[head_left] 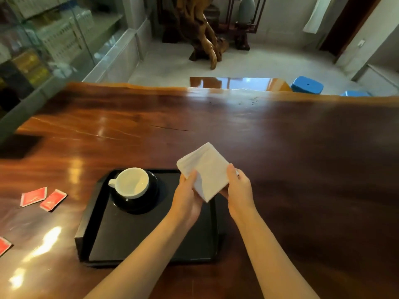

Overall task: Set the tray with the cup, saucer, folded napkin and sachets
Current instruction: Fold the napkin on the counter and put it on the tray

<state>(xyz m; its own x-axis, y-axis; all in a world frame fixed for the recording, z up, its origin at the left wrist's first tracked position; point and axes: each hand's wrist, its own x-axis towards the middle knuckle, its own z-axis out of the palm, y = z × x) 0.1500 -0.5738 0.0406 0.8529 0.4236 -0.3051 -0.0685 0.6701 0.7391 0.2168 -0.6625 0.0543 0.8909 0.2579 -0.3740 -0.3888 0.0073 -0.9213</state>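
A black rectangular tray (121, 240) lies on the wooden table near me. On its far left corner a white cup (131, 183) stands on a black saucer (149, 203), handle to the left. Both hands hold a folded white napkin (205, 169) in the air above the tray's far right corner. My left hand (186, 195) grips its lower left edge and my right hand (238, 188) its lower right edge. Two red sachets (43, 197) lie on the table left of the tray. A third red sachet (3, 246) shows at the left frame edge.
The glossy dark wooden table (280, 147) stretches far and to the right. A glass display cabinet (43, 44) stands at the left. Beyond the table are a carved wooden stump (200, 31), a lower bench (237, 83) and blue stools (307, 85).
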